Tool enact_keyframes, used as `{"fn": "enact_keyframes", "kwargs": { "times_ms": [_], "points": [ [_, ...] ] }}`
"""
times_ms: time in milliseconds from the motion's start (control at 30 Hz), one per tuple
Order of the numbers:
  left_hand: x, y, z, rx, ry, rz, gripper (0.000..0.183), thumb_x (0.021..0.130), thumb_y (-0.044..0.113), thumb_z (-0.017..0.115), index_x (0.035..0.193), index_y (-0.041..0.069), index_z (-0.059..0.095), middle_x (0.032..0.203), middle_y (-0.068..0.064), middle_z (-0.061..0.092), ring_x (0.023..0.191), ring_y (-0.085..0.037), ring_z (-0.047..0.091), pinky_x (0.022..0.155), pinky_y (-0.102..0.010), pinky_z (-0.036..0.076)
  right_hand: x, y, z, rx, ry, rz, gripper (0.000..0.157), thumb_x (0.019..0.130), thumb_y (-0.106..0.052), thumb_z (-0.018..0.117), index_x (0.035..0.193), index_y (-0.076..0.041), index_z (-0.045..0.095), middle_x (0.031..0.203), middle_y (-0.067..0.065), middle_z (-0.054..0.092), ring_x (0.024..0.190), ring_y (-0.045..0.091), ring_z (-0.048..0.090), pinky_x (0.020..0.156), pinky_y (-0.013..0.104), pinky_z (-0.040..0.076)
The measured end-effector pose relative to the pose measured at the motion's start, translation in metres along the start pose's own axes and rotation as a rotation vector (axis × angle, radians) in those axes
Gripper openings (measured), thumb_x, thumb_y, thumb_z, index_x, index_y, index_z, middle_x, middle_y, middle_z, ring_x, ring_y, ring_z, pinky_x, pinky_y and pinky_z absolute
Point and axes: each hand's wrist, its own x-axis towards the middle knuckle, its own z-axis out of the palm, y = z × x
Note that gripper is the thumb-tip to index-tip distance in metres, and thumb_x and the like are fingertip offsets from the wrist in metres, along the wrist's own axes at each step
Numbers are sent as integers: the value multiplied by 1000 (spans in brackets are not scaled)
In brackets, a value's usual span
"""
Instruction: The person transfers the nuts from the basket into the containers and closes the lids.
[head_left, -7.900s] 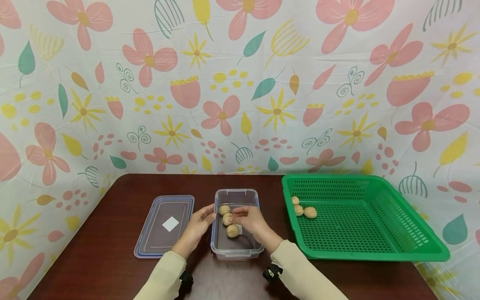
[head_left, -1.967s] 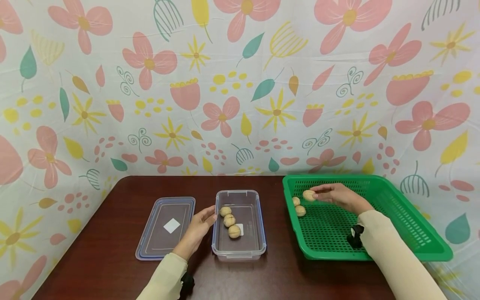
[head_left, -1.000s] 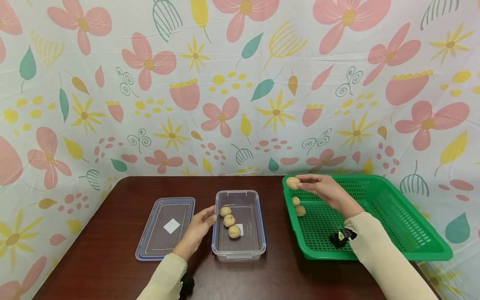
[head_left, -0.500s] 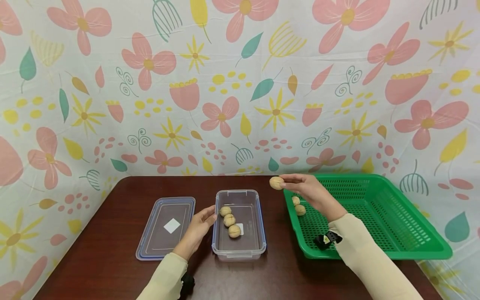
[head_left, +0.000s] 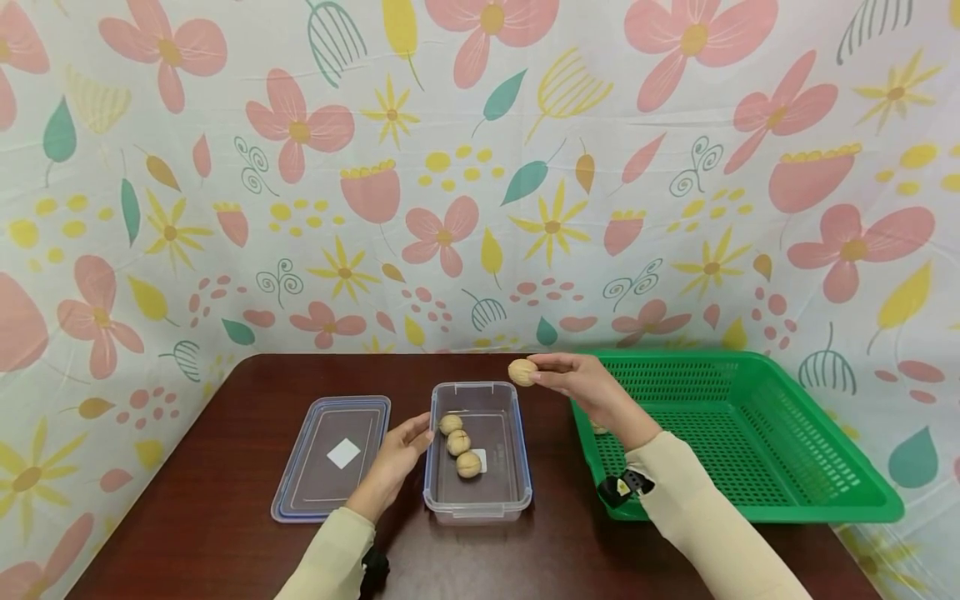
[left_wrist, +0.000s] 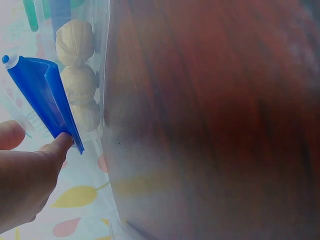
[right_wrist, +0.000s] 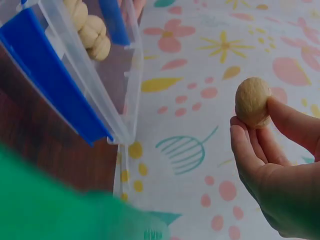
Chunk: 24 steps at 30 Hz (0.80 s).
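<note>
My right hand [head_left: 588, 390] pinches a walnut [head_left: 522, 372] between thumb and fingertips, above the far right corner of a clear plastic container [head_left: 480, 508]. The right wrist view shows this walnut [right_wrist: 252, 102] at the ends of the fingers. Three walnuts [head_left: 468, 464] lie in a slanting row along the container's left side. My left hand [head_left: 396, 460] rests at the container's left wall with loosely extended fingers. In the left wrist view, a fingertip [left_wrist: 62, 141] touches the blue side latch [left_wrist: 47, 95], which sticks outward.
On the right stands a green perforated basket [head_left: 750, 511]; a walnut [head_left: 598, 429] shows partly behind my right forearm. The container's clear lid [head_left: 322, 487] with blue edging and a white label lies at the left on the dark wooden table [head_left: 195, 500]. A flowered cloth [head_left: 465, 167] hangs behind.
My right hand has picked a walnut from the basket and carried it left over the rim to the container. The left hand stays at the container's left wall.
</note>
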Motion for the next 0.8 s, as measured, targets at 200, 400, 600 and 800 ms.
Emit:
{"fn": "enact_keyframes", "kwargs": {
  "times_ms": [200,400,600,800],
  "points": [
    [0,0,-1,1,4,-6,44,99,5,50,140,-7,42,141,-26,45,131,-37,42,110,-53,31,1,-2,15,6,-12,-30,46,91,-15,67,132,3,54,124,14,62,116,23,57,108,45,37],
    [1,-2,0,4,6,-8,45,99,7,52,140,-6,42,141,-26,45,132,-38,41,110,-53,31,3,-3,34,24,1,-37,43,90,-13,68,129,2,58,121,13,65,112,23,60,107,45,39],
    [-1,1,0,-1,2,-15,45,99,8,51,141,-6,41,142,-27,44,132,-38,41,110,-53,31,1,-2,54,43,15,-25,39,89,-11,69,126,0,62,119,11,66,110,21,60,106,46,39],
    [-2,2,1,-6,-2,-15,46,99,9,51,141,-7,41,142,-27,43,132,-39,40,110,-53,31,0,4,72,51,22,-36,37,87,-9,69,123,0,64,114,11,68,101,20,64,101,46,43]
  ]
}}
